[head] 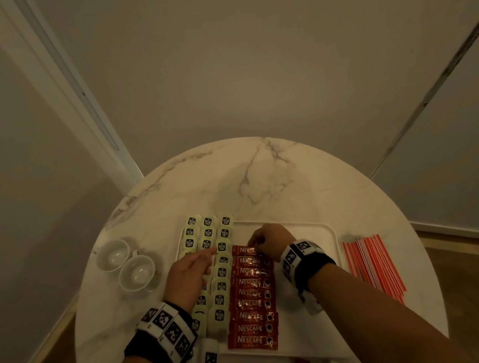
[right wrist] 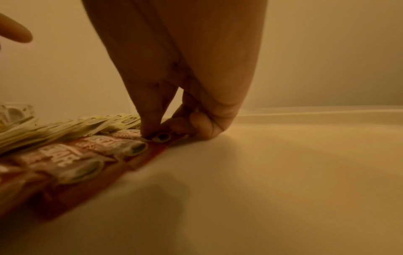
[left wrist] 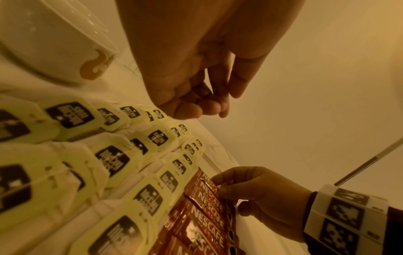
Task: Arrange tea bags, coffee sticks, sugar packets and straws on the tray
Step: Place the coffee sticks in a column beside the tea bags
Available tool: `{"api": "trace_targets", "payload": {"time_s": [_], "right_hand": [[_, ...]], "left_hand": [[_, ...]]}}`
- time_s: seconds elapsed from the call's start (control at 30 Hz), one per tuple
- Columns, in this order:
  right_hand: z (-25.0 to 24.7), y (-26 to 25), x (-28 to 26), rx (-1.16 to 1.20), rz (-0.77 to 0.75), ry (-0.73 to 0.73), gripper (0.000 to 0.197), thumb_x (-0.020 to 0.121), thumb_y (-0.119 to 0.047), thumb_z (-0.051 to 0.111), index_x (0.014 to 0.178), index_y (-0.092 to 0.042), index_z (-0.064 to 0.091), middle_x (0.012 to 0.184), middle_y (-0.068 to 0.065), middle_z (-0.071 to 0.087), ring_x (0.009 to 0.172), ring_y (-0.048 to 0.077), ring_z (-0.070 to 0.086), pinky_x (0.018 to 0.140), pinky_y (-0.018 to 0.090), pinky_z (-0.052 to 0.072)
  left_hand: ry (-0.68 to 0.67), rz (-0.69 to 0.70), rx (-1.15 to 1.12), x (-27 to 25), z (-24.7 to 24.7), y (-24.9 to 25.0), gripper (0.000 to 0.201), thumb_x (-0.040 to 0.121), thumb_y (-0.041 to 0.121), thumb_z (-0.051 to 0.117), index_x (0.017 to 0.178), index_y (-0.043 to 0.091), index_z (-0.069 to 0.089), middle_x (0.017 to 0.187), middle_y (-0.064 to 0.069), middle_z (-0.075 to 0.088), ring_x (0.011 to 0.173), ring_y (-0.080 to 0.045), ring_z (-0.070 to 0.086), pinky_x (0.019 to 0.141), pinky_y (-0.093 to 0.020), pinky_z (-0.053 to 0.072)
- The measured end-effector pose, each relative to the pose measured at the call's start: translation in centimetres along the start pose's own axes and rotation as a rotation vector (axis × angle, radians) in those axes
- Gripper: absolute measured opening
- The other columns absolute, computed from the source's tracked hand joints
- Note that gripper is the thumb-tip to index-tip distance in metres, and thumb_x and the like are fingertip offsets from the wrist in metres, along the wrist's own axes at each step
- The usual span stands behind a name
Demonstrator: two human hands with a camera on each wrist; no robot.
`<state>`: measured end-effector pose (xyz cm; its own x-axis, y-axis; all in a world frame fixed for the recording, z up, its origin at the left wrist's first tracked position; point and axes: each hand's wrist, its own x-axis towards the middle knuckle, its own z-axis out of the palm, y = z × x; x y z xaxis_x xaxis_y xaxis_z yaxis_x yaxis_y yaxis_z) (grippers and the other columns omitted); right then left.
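Tray (head: 328, 232) holding tea bags (head: 220, 286), coffee sticks (head: 252, 301), right hand (head: 270, 238) pinching top stick (head: 249, 250), left hand (head: 188, 275) relaxed

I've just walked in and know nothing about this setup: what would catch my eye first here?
Probably the red coffee sticks overlapping in a column down the white tray, with the right hand pinching the farthest one. Left of them run rows of pale green tea bags, the left hand above them. Red-and-white straws wait on the table, right of the tray.
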<state>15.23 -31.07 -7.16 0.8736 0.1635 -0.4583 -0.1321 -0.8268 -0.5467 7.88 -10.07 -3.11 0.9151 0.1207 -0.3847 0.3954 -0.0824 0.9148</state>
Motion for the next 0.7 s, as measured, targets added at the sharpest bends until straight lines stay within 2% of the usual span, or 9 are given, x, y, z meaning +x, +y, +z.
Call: {"api": "trace_targets", "payload": {"time_s": [0.27,0.5,0.6,0.7], "right_hand": [[0.2,0.1,0.0,-0.04,-0.008,-0.025,0.026,0.087,-0.009,0.058,0.1,-0.024,0.074,0.105,-0.001,0.069,0.094,0.014,0.064,0.088,0.031,0.055],[0.4,0.3,0.1,-0.044,-0.017,-0.026,0.027,0.088,-0.008,0.056,0.101,-0.024,0.074,0.108,0.0,0.066,0.097,0.015,0.062,0.087,0.028,0.052],[0.1,0.2,-0.3,-0.022,-0.009,0.043,0.027,0.089,-0.01,0.056,0.104,-0.024,0.073,0.111,0.0,0.062,0.102,0.018,0.06,0.087,0.025,0.047],[-0.6,0.3,-1.5,0.08,-0.007,0.144,0.022,0.09,-0.016,0.059,0.107,-0.022,0.072,0.111,0.001,0.061,0.102,0.018,0.058,0.087,0.025,0.044]], "left_hand": [[-0.023,0.003,0.02,-0.6,0.1,0.1,0.023,0.095,0.013,0.051,0.101,0.017,0.073,0.072,0.0,0.059,0.073,-0.016,0.053,0.067,-0.032,0.044],[-0.047,-0.018,0.033,-0.9,0.0,-0.2,0.019,0.093,0.021,0.055,0.099,0.02,0.073,0.075,-0.003,0.058,0.072,-0.016,0.052,0.065,-0.028,0.043],[-0.08,0.022,0.102,-1.3,0.1,-0.3,0.021,0.095,0.019,0.053,0.101,0.025,0.071,0.083,0.003,0.062,0.073,-0.01,0.054,0.065,-0.022,0.042],[-0.136,0.109,0.26,-2.3,0.5,-0.4,0.019,0.094,0.018,0.054,0.104,0.025,0.07,0.101,0.007,0.064,0.089,-0.005,0.059,0.071,-0.016,0.043]]}}
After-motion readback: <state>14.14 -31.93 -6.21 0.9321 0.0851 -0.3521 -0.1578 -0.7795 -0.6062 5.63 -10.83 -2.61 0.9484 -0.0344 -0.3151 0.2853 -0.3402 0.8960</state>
